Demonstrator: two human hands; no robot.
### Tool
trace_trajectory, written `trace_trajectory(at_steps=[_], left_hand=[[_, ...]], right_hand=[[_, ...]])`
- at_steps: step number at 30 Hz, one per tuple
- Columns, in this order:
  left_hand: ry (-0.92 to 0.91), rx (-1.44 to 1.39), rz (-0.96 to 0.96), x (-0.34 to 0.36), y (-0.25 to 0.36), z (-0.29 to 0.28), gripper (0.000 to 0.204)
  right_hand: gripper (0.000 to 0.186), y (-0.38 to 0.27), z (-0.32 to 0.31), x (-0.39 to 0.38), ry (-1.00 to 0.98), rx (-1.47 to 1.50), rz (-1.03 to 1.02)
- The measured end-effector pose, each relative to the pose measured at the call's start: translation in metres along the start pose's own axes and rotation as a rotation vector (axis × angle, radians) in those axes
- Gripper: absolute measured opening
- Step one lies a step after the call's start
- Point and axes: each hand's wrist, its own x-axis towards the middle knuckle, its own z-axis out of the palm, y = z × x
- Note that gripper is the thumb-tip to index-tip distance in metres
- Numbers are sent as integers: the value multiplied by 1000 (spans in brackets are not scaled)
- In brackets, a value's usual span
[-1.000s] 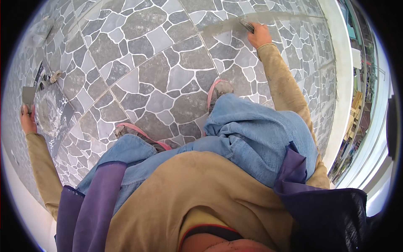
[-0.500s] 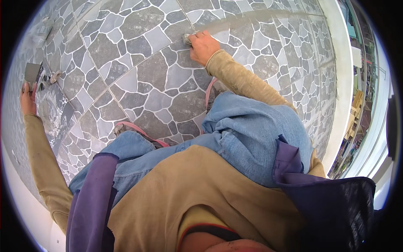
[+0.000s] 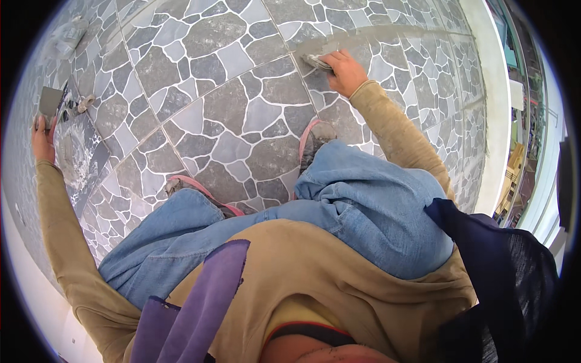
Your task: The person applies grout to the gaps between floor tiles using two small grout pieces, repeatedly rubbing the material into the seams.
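My right hand (image 3: pixel 349 74) is closed on a crumpled grey-white rag (image 3: pixel 316 62), pressed to the stone-patterned tile floor (image 3: pixel 227 145) beside a tile joint. A dull grey smear (image 3: pixel 339 41) lies on the tiles just beyond it. Far to the left, my left hand (image 3: pixel 43 140) has its fingers closed round the near end of a flat grey scraper blade (image 3: pixel 51 100); its handle is hidden in the hand. Beside that hand lies a dark board (image 3: pixel 95 158) spread with whitish paste (image 3: pixel 74 151). A small beige-brown piece (image 3: pixel 86 103) rests at its far edge.
A clear plastic bag (image 3: pixel 68 37) lies at the far left. Along the right runs a white raised edge (image 3: pixel 497 121), with wood pieces (image 3: pixel 513 166) and other clutter past it. My shoes with pink straps (image 3: pixel 310 134) stand on the tiles near my knees.
My right hand has moved right with the rag, from one tile joint to the smeared area. My left hand stays by the board with the scraper. The purple cloth hanging from me has swung.
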Motion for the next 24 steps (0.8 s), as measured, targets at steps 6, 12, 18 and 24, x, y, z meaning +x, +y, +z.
trace_trajectory(at_steps=[6, 12, 18, 24], left_hand=[[0, 41, 23, -2, -10, -2, 48], [-42, -88, -132, -7, -2, -1, 38], [-265, -218, -204, -6, 9, 116, 34], [-447, -78, -210, -65, 45, 233, 38]], right_hand=[[34, 136, -20, 22, 103, -303, 456], [27, 50, 23, 40, 113, -261, 468], [25, -86, 50, 55, 131, 14, 194], [28, -61, -4, 65, -139, 1048, 637]])
